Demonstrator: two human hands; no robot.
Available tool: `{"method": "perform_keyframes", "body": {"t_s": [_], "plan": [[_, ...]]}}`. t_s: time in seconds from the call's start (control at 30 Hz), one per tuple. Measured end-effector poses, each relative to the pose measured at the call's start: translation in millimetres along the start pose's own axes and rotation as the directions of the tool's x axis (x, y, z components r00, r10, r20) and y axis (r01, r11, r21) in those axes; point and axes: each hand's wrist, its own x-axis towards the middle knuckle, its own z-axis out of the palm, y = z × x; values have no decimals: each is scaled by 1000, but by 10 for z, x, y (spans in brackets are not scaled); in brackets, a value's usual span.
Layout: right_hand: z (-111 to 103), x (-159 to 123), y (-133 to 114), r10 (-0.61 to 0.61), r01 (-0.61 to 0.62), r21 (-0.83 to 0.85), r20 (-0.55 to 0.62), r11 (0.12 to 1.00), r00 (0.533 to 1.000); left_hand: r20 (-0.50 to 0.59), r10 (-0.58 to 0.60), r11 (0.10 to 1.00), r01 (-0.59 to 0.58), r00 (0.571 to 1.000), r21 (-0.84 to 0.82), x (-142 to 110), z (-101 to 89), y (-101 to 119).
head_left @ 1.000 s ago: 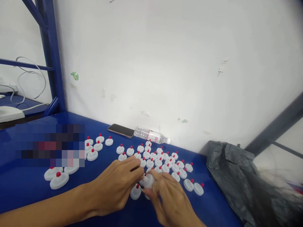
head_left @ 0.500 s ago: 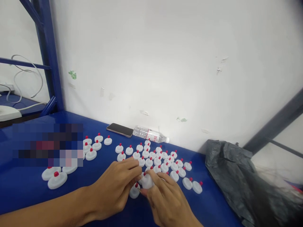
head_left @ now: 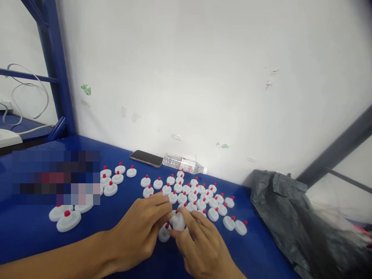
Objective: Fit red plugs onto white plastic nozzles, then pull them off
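Crowding left hand [head_left: 145, 223] and right hand [head_left: 202, 242], grip pinched on one white cap [head_left: 179, 222]: red-tipped caps [head_left: 213, 215], bottle [head_left: 187, 165] beyond.

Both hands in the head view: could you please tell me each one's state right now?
Left hand: fingers curled at the red-tipped white cap; whether it grips cannot be told.
Right hand: closed, holding that cap between thumb and fingers.

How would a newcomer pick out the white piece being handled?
On the blue table, find where the left hand and right hand come together. Between them is the white piece, the only one held; its red-tipped neighbours rest on the table.
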Motion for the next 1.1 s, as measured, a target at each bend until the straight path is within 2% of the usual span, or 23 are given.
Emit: {"method": "perform_keyframes", "body": {"t_s": [0.3,0.43,0.6,0.67,0.73,0.8,0.93,1.1], "plan": [[40,-3,-27,-6,6,-14,-31,1000,1000,-44,-15,999,14,999,-31,-43,101,-103],[19,21,18,28,-27,20,-64,999,998,-23,12,1000,-12,1000,-8,5,13,-44],[-90,21,240,110,-110,84,0,990,994,-19,69,990,-66,997,124,65,-79,1],[-121,-17,375,230,-231,59,31,971,973,-42,85,981,-76,996,178,72,-74,-35],[-134,-74,519,382,-386,35,72,922,921,-74,95,975,-78,993,209,77,-61,-83],[-131,-135,651,486,-491,32,102,871,868,-97,113,973,-90,989,215,82,-53,-117],[-99,-236,825,536,-545,24,150,838,831,-79,132,976,-115,988,185,89,-64,-101],[-72,-306,910,575,-587,-24,238,809,783,-13,105,980,-101,994,170,72,-66,-38]]}}
